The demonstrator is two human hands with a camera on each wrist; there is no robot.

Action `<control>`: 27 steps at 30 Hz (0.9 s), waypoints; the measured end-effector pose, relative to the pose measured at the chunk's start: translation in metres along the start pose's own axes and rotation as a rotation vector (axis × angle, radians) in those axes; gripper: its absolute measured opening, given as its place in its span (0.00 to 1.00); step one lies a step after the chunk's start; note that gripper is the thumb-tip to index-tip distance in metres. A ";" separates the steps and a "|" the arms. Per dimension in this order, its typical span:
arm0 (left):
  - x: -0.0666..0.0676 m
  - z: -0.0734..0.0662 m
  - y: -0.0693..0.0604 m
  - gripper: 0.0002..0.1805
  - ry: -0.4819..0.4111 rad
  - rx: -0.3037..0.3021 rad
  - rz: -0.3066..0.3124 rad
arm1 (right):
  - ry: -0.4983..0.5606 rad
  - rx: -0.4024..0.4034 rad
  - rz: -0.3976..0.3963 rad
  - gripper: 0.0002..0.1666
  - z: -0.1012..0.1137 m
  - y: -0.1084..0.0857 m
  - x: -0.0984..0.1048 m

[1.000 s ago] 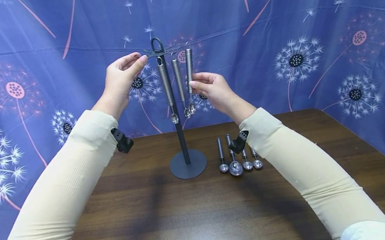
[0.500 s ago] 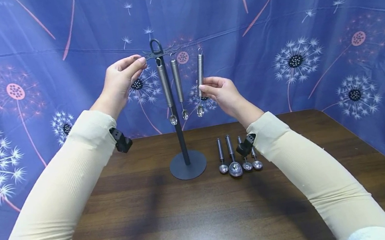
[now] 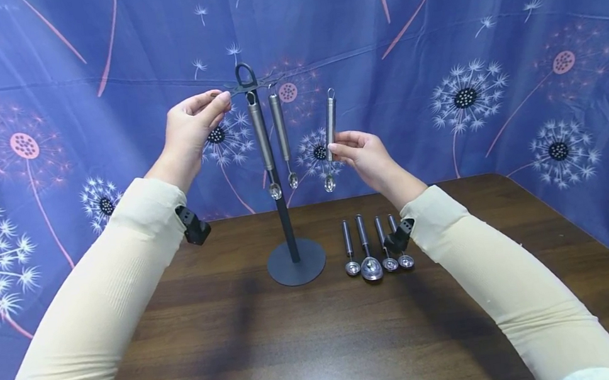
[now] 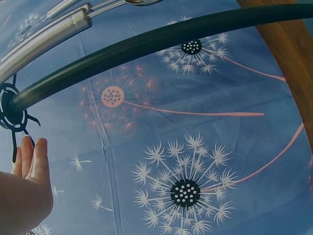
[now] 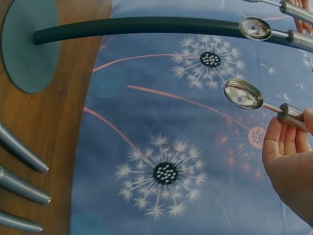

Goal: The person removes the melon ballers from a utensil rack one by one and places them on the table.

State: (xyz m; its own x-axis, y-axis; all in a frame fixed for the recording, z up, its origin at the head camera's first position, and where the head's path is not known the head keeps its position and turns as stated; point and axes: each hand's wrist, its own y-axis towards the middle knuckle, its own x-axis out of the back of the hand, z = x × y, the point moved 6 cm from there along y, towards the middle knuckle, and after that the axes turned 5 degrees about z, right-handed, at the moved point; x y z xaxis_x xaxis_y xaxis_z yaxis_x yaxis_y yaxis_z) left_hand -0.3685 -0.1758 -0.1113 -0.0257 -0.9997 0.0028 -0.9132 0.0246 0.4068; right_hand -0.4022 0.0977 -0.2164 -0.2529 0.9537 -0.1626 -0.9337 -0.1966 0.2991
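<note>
A black utensil stand (image 3: 286,221) rises from a round base, with hooks spread around its top. My left hand (image 3: 186,131) pinches one of the hooks on the left side; the left wrist view shows its fingertips (image 4: 41,147) at that hook. Two steel melon ballers (image 3: 260,133) hang from the stand, bowls down. To the right, apart from the stand, my right hand (image 3: 365,156) pinches a third melon baller (image 3: 330,117) by the lower handle. Its loop points up, its bowl down. In the right wrist view a small hole shows in that bowl (image 5: 243,94).
Several more steel scoops (image 3: 371,267) lie side by side on the brown wooden table (image 3: 301,349), right of the stand's base; one has a larger bowl. Below my right wrist camera (image 3: 399,236) two are partly covered. Behind hangs a blue dandelion-print cloth (image 3: 365,30).
My right hand has moved right and slightly down, carrying the melon baller away from the stand's hooks. My left hand keeps its place at the hook.
</note>
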 end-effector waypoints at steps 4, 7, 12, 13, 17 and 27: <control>0.000 0.001 0.001 0.22 0.028 -0.014 -0.001 | -0.013 -0.018 -0.014 0.11 -0.009 -0.002 0.008; 0.000 0.001 0.002 0.21 0.042 -0.025 -0.006 | -0.024 -0.033 -0.022 0.14 -0.015 -0.004 0.015; 0.000 0.000 0.003 0.20 0.073 -0.042 0.001 | -0.016 -0.042 -0.029 0.16 -0.022 -0.006 0.027; 0.000 -0.001 0.003 0.20 0.079 -0.045 0.003 | -0.017 -0.044 -0.031 0.14 -0.024 -0.007 0.029; -0.001 -0.002 0.003 0.20 0.106 -0.044 0.004 | -0.046 -0.062 -0.051 0.12 -0.033 -0.011 0.039; -0.001 0.000 0.003 0.21 0.133 -0.046 -0.008 | -0.164 -0.126 -0.067 0.25 -0.057 -0.018 0.060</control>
State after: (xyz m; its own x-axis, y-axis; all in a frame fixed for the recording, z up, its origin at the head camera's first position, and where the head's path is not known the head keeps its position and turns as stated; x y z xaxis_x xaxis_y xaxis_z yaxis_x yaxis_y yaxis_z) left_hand -0.3713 -0.1747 -0.1101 0.0385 -0.9921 0.1194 -0.8934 0.0194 0.4488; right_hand -0.4150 0.1459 -0.2847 -0.1545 0.9878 -0.0203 -0.9739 -0.1488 0.1714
